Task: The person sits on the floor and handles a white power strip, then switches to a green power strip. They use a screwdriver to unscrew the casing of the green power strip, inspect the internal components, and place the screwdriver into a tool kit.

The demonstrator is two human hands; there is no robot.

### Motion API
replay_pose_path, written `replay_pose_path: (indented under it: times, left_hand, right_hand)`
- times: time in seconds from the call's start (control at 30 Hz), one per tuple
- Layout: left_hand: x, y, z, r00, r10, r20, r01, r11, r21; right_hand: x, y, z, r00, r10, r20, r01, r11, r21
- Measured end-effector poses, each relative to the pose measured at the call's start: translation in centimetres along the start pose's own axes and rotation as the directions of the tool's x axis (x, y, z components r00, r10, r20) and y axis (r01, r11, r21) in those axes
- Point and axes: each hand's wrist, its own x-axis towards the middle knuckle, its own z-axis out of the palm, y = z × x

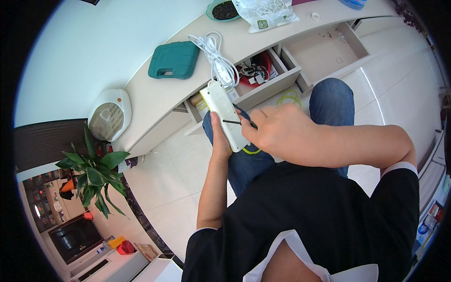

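My left hand [221, 135] grips a long white power strip [221, 109] with a yellow-green edge, its plain back turned up above my knee. In my right hand [282, 131] is a screwdriver [232, 122] with a thin dark shaft; its handle is mostly hidden by the fingers. The screwdriver's tip meets the back of the strip near its middle, though I cannot tell whether it sits in a screw. A yellow-green cord [252, 151] shows below the strip's near end.
On the curved white counter [141, 96] lie a green tool case [174, 60], a coiled white extension lead [224, 70] and a plastic bag [265, 16]. Below, one pulled-out drawer [268, 87] holds cables; another drawer [324, 49] stands out beside it. A leafy plant [96, 174] stands left.
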Motion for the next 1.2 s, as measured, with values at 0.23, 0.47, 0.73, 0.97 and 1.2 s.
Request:
replay_pose_path:
  times: [0.23, 0.47, 0.73, 0.97, 1.2]
  left_hand:
    - [0.0, -1.0, -0.2, 0.998, 0.027, -0.064, -0.021, 0.995, 0.096]
    - [0.1, -1.9, -1.3, 0.999, -0.045, 0.025, 0.042, 0.99, 0.138]
    - [-0.2, -3.0, -1.5, 0.998, 0.056, -0.042, -0.04, 0.953, 0.3]
    - [-0.1, -2.7, -1.0, 0.997, 0.068, -0.037, -0.053, 0.949, 0.311]
    - [0.0, -2.7, -0.8, 0.997, 0.033, -0.07, -0.01, 0.948, 0.317]
  right_hand:
    - [-0.3, 1.3, 1.0, 0.985, -0.172, 0.02, 0.172, 0.985, -0.004]
    - [-0.9, 1.7, 2.5, 0.817, 0.361, 0.449, -0.57, 0.623, 0.536]
    - [-2.8, 5.2, 3.6, 0.278, 0.105, 0.955, -0.722, -0.632, 0.28]
    - [-4.9, 2.9, 4.0, 0.995, 0.076, 0.059, -0.088, 0.964, 0.249]
    - [-3.8, 2.0, 4.4, 0.961, 0.177, 0.211, -0.226, 0.946, 0.233]
